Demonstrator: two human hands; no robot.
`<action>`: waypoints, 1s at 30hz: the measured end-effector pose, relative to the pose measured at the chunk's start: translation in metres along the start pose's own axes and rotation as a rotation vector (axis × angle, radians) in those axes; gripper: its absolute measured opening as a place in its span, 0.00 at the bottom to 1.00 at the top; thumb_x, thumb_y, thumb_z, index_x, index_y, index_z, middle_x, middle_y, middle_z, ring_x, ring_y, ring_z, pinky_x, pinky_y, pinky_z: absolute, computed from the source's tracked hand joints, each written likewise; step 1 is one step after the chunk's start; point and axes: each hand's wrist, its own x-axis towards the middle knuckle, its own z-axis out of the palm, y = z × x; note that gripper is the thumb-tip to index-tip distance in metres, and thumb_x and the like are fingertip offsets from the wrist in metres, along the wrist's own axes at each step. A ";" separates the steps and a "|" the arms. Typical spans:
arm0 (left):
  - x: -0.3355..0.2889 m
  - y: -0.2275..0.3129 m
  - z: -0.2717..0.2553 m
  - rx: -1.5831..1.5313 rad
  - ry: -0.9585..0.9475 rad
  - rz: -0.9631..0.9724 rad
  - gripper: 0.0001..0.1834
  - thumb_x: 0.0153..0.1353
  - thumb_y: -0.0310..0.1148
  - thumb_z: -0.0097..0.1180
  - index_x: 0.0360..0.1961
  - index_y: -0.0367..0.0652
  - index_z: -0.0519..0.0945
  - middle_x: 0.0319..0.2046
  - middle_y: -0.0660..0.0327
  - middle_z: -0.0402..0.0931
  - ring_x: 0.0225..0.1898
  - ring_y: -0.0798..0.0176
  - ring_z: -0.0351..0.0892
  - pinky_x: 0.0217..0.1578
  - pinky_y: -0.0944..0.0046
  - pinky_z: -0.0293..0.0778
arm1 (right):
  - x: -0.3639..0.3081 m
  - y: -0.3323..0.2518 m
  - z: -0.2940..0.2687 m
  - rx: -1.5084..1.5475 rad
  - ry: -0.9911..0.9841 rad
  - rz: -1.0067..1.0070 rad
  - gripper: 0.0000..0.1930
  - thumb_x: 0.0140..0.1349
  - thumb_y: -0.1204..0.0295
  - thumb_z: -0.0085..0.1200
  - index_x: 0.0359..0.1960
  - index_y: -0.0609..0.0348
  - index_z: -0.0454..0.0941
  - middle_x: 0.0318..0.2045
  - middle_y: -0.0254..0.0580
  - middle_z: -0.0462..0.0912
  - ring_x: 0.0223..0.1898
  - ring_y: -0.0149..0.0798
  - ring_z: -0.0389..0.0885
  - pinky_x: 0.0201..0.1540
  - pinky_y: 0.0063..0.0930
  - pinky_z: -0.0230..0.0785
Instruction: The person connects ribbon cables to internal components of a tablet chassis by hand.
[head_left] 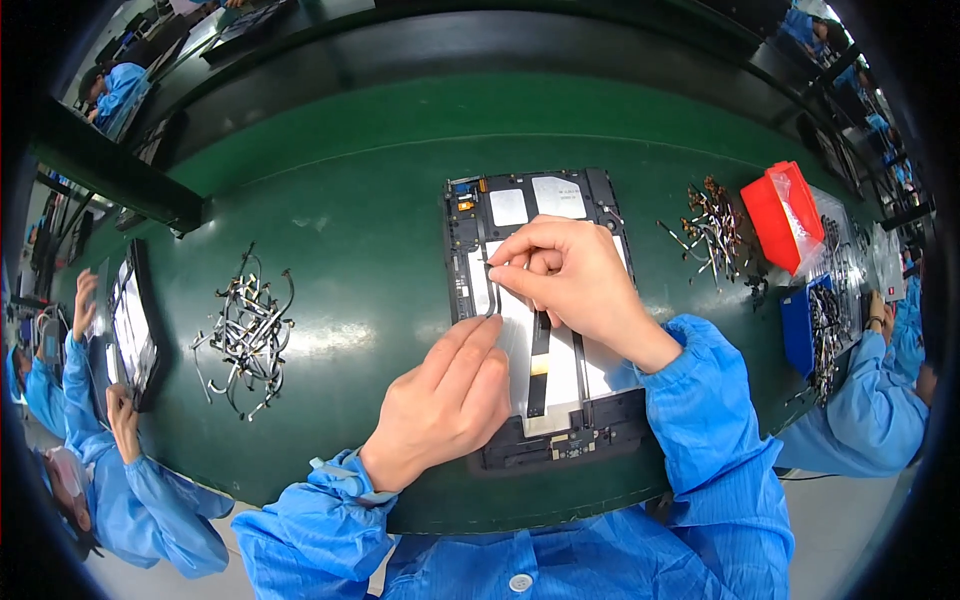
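Observation:
An opened tablet-like device (513,380) lies on the green table in front of me, its black frame and silver-white inner plates showing. Over its left side, a thin dark cable (493,296) runs between my two hands. The upper end is pinched between thumb and forefinger of my right hand (580,275). My left hand (440,395) is closed at the cable's lower end, with its fingertips partly hidden. A black flat ribbon strip (538,385) lies down the middle of the device, below my right hand, which covers part of it.
A tangled pile of short cables (245,335) lies to the left, another small-parts pile (712,225) to the right. Beyond stand a red bin (780,215) and a blue bin (797,335) of cables. Co-workers sit at both sides; one handles a panel (132,320) at left.

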 end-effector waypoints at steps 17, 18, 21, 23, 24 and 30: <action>-0.002 0.000 0.000 -0.016 -0.021 -0.016 0.10 0.44 0.29 0.60 0.30 0.40 0.75 0.42 0.54 0.79 0.46 0.58 0.79 0.43 0.67 0.77 | 0.003 0.002 0.005 -0.034 0.107 -0.086 0.05 0.55 0.80 0.62 0.32 0.69 0.81 0.22 0.33 0.77 0.15 0.19 0.71 0.15 0.15 0.59; -0.002 0.000 -0.001 -0.012 -0.026 -0.020 0.10 0.45 0.29 0.60 0.30 0.40 0.75 0.42 0.54 0.79 0.46 0.58 0.79 0.42 0.67 0.77 | 0.004 0.001 0.004 -0.007 0.082 -0.072 0.05 0.56 0.79 0.62 0.33 0.70 0.81 0.21 0.32 0.77 0.15 0.19 0.71 0.14 0.15 0.58; -0.001 0.000 -0.001 -0.014 -0.022 -0.015 0.10 0.45 0.29 0.60 0.31 0.40 0.76 0.42 0.54 0.79 0.46 0.58 0.79 0.42 0.67 0.77 | 0.007 0.005 0.003 0.008 0.062 -0.077 0.05 0.55 0.79 0.62 0.32 0.70 0.81 0.22 0.33 0.77 0.14 0.19 0.71 0.13 0.16 0.58; 0.001 0.001 -0.001 -0.019 -0.026 -0.013 0.10 0.45 0.29 0.60 0.31 0.40 0.76 0.42 0.54 0.79 0.46 0.58 0.79 0.42 0.66 0.77 | 0.008 0.012 0.004 -0.037 0.115 -0.198 0.04 0.55 0.80 0.62 0.31 0.69 0.82 0.24 0.33 0.77 0.13 0.20 0.71 0.13 0.17 0.58; 0.001 0.001 -0.001 -0.018 -0.030 -0.019 0.11 0.45 0.29 0.60 0.31 0.40 0.76 0.42 0.54 0.79 0.46 0.58 0.79 0.42 0.66 0.77 | 0.009 0.012 0.005 -0.035 0.116 -0.196 0.04 0.55 0.80 0.62 0.31 0.69 0.82 0.24 0.33 0.77 0.13 0.20 0.71 0.13 0.17 0.58; 0.000 0.001 -0.001 -0.025 -0.036 -0.025 0.11 0.45 0.29 0.60 0.31 0.39 0.76 0.42 0.53 0.79 0.45 0.57 0.80 0.43 0.66 0.77 | 0.009 0.015 0.008 -0.106 0.163 -0.294 0.03 0.54 0.80 0.63 0.30 0.68 0.82 0.25 0.35 0.78 0.13 0.21 0.71 0.13 0.18 0.59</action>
